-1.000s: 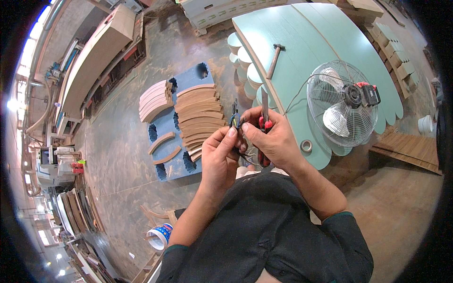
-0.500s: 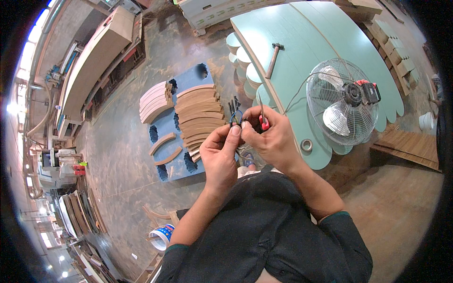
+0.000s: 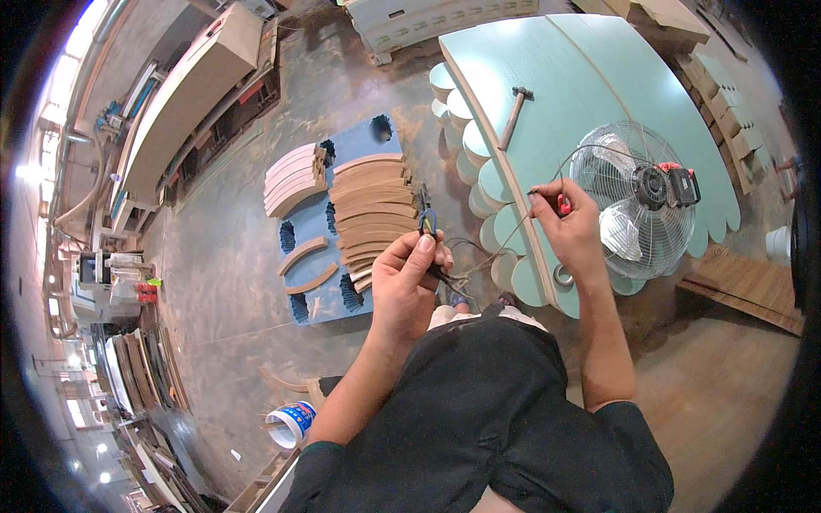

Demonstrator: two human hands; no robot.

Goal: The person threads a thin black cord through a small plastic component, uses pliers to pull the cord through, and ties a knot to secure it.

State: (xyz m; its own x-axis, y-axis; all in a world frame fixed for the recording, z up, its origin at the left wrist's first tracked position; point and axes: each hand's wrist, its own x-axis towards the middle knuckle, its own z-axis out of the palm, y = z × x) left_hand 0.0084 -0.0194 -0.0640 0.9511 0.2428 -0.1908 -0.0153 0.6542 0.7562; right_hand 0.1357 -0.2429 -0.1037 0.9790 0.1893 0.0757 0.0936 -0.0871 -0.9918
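Hands apart: left hand [image 3: 409,282] grips pliers [image 3: 425,221], right hand [image 3: 571,229] pinches wire [image 3: 505,235].

We spot round white tub [image 3: 289,421] on floor at lower left, beside our left arm, tilted with open mouth toward camera; blue label band with red patch wraps its side; we find no signs or screens clear enough to tell; machines at far left rim too small and blurred for us to judge.

One fan [image 3: 637,209], one hammer [image 3: 516,117], one bucket [image 3: 289,423].
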